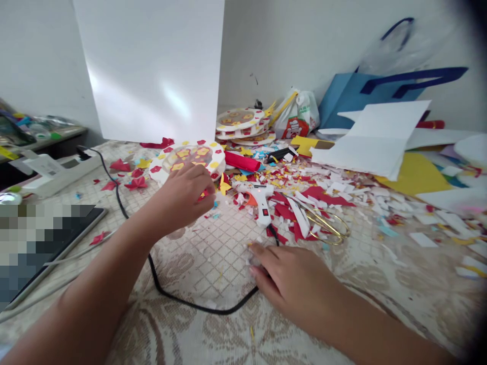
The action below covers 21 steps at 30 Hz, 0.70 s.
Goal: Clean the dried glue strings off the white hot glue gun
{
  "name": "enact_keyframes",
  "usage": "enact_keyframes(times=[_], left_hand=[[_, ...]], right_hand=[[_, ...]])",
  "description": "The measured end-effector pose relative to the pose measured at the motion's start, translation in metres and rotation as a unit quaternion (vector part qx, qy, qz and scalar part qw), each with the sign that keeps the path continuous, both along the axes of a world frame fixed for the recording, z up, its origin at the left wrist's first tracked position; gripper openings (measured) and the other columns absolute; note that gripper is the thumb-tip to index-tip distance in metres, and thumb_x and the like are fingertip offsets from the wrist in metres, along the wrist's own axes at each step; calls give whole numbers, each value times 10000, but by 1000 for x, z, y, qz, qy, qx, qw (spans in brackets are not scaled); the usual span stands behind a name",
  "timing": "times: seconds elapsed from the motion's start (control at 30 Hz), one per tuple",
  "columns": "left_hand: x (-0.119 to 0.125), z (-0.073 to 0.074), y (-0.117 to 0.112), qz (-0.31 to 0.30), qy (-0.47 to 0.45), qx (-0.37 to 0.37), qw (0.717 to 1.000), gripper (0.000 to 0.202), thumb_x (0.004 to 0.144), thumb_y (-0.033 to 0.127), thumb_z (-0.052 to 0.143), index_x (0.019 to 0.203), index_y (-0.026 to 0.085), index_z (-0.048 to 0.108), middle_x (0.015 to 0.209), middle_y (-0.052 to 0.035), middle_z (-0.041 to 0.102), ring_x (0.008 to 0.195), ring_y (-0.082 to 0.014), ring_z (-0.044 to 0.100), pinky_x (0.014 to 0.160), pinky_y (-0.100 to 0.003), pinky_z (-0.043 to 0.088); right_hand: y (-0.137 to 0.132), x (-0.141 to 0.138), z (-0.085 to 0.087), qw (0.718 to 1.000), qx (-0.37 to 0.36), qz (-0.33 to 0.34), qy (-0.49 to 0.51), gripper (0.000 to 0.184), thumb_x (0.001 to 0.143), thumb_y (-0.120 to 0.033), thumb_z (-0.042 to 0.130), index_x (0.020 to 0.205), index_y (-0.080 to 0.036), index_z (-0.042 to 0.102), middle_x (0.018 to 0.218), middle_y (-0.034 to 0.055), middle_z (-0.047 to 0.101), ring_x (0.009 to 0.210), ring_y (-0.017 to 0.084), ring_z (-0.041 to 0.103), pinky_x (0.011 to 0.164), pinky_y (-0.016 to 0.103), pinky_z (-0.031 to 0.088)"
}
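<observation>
My left hand (pixel 186 197) is over the front of a round white disc (pixel 154 170) decorated with red and yellow paper flowers. Its fingers are curled inward, and a small bit of red paper shows by the fingertips; what they grip is unclear. Low over the tablecloth, my right hand (pixel 294 274) has its thumb and forefinger drawn together around something small and pale that I cannot make out. Just beyond it lies a white hot glue gun (pixel 263 205), its black cord (pixel 201 306) looping across the cloth and passing by the right hand.
Gold-handled scissors (pixel 331 228) lie among paper scraps (pixel 297 177). Behind stand stacked decorated discs (pixel 241 121), a large white board (pixel 155 66) and a blue bag (pixel 342 96). A tablet-like device (pixel 85 220) and a power strip (pixel 64 175) are at left.
</observation>
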<state>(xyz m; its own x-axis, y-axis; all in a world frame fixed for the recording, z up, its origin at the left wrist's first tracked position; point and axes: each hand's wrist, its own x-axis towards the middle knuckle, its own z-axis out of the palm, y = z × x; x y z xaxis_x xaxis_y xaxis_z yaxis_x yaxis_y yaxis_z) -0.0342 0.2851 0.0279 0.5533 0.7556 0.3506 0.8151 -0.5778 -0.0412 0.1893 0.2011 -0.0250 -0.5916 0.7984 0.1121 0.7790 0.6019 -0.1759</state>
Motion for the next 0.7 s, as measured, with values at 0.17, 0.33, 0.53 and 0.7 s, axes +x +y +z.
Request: enact_keyframes(times=[0.17, 0.33, 0.53, 0.7], left_hand=[[0, 4, -2, 56, -121, 156, 979, 72, 797, 201, 470, 738, 186, 507, 812, -54, 538, 856, -207, 499, 826, -375, 410], [1, 6, -4, 115, -253, 218, 936, 55, 774, 193, 526, 728, 191, 496, 779, -34, 520, 848, -193, 506, 805, -366, 430], [17, -7, -8, -31, -265, 26, 963, 56, 815, 192, 481, 761, 189, 494, 796, -18, 532, 792, -149, 514, 765, -310, 435], [25, -21, -7, -123, -182, -113, 969, 80, 842, 213, 454, 793, 184, 510, 886, -36, 537, 889, -160, 499, 835, -323, 414]], right_hand=[[0, 0, 1, 1000, -3, -9, 4, 334, 868, -309, 420, 1087, -138, 605, 825, 69, 706, 673, 240, 661, 553, 370, 501], [0, 0, 2, 1000, -24, -15, 13, 325, 862, -305, 429, 1085, -145, 603, 821, 67, 701, 699, 245, 660, 572, 370, 502], [0, -1, 2, 999, -34, -17, 19, 325, 866, -315, 421, 1084, -156, 603, 858, 70, 702, 726, 246, 661, 592, 373, 497], [0, -2, 3, 999, -49, -17, 11, 348, 871, -309, 407, 1128, -145, 575, 855, 75, 700, 743, 250, 660, 611, 381, 497]])
